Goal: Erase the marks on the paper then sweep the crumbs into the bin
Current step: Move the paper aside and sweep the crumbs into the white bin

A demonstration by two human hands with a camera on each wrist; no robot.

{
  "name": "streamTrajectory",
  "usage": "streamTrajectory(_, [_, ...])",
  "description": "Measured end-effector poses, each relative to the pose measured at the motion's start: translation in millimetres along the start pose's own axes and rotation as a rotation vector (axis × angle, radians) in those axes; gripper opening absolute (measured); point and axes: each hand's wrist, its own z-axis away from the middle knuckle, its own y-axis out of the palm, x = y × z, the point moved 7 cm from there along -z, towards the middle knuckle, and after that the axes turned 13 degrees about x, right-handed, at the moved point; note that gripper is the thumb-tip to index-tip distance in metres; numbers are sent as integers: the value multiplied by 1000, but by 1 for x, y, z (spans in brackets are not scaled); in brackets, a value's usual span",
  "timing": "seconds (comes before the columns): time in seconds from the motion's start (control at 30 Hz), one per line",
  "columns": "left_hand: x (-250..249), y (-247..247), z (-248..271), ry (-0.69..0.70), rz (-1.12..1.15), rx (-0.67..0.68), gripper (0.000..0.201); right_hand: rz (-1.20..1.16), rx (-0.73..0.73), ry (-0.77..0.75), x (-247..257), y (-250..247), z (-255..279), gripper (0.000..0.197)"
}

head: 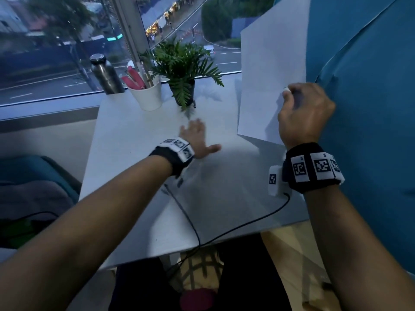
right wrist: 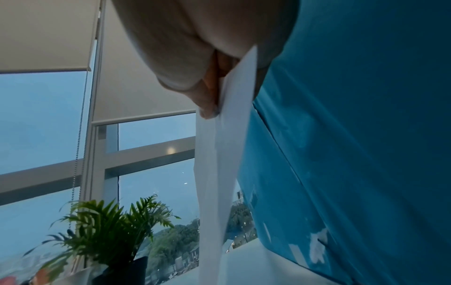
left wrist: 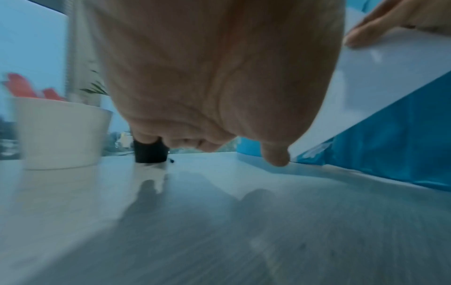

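White paper [head: 271, 81] is lifted clear of the table [head: 139, 140], pinched at its right edge by the right hand [head: 303, 113]. Left hand [head: 197, 140], fingers spread flat, rests on the tabletop near the potted plant [head: 183, 68].

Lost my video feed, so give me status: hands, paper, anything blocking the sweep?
Left hand open, flat over the table. Right hand pinches the paper, lifted clear. Potted plant and white cup stand beyond the fingers.

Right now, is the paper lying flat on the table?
No, the right hand holds the paper lifted upright above the table.
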Motion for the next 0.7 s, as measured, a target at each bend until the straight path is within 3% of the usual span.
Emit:
streamTrajectory(0.07, [-44, -4, -15, 145, -32, 39, 100, 8, -2, -15, 2, -6, -2, 17])
streamTrajectory(0.17, [-62, -1, -37, 187, -52, 104, 93, 17, 17, -10, 5, -7, -6, 18])
streamTrajectory(0.33, [23, 6, -47, 40, 53, 101, 88, 7, 86, 15, 2, 0, -5, 19])
streamTrajectory(0.5, [106, 40, 0, -116, 167, 28, 85, -56, 108, 56, 1, 5, 7, 18])
streamTrajectory(0.63, [123, 53, 41, -210, 118, 117, 95, -58, 183, 121, 3, 7, 15, 16])
streamTrajectory(0.7, [109, 48, 61, -238, 52, 90, 99, -15, 273, 178, 1, 8, 14, 15])
